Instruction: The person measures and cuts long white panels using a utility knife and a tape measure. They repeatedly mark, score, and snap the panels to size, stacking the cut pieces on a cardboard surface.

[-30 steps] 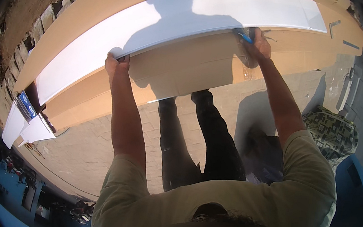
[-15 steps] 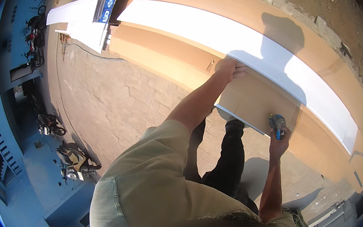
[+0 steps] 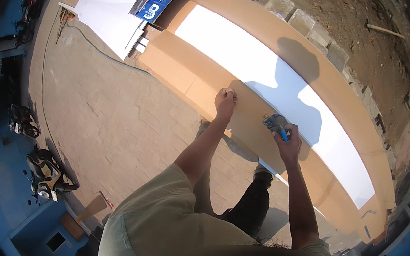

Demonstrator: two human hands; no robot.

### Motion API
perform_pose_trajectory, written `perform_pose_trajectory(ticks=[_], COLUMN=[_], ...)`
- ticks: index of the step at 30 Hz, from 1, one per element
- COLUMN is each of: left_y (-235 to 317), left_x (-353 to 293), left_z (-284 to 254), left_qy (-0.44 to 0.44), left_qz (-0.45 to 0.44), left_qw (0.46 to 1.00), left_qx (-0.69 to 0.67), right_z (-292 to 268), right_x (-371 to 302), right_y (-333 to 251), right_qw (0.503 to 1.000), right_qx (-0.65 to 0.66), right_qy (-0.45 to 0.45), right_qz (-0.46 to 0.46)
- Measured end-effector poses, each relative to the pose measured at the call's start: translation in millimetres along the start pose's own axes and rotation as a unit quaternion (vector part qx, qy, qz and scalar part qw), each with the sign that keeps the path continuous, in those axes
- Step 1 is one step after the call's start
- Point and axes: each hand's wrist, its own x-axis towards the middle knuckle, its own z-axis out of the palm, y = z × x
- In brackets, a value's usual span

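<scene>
A tape measure (image 3: 276, 124), grey with blue parts and a bit of yellow at one end, is in my right hand (image 3: 290, 143), over the open carton. My left hand (image 3: 226, 102) is closed above the near cardboard flap, its fingers curled in; whatever they may hold is hidden. Between and beyond my hands a long white panel (image 3: 225, 43) lies lengthwise in the long cardboard box (image 3: 182, 66). A shadow of my head and upper body falls across panel and cardboard.
Left of the carton are white sheets (image 3: 99, 7) and a blue printed box end (image 3: 156, 3). A thin cable (image 3: 96, 51) runs over the paving. Stone blocks (image 3: 300, 22) line the far side. Motorcycles (image 3: 46, 172) stand by a blue building at left.
My left hand has left the panel's edge and curled its fingers, now over the near flap. My right hand has brought the tape measure leftward and closer to it. The view has turned.
</scene>
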Motion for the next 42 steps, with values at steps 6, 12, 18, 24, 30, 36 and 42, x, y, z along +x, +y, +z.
perform_pose_trajectory(ticks=[6, 12, 18, 24, 30, 36, 42], left_y=[105, 145, 140, 156, 162, 145, 160], left_x=[206, 321, 358, 391, 404, 340, 350], left_z=[-168, -230, -221, -189, -145, -72, -48], left_qy=[0.116, 0.105, 0.077, 0.090, 0.110, 0.052, -0.103], left_qz=[0.221, 0.359, 0.398, 0.370, 0.427, 0.315, 0.067], left_qw=[0.938, 0.844, 0.813, 0.810, 0.771, 0.826, 0.921], left_qx=[0.240, 0.384, 0.417, 0.447, 0.459, 0.465, 0.369], right_z=[251, 428, 532, 450, 305, 222, 195], right_x=[196, 349, 449, 400, 230, 167, 159], right_y=[-134, -285, -344, -217, -39, 48, 70], right_qw=[0.990, 0.954, 0.871, 0.975, 0.940, 0.833, 0.805], right_qx=[-0.048, -0.110, -0.147, -0.192, -0.283, -0.048, 0.155], right_qy=[-0.133, -0.162, -0.089, -0.037, 0.127, 0.396, 0.405], right_qz=[0.007, -0.227, -0.461, -0.102, 0.143, 0.384, 0.405])
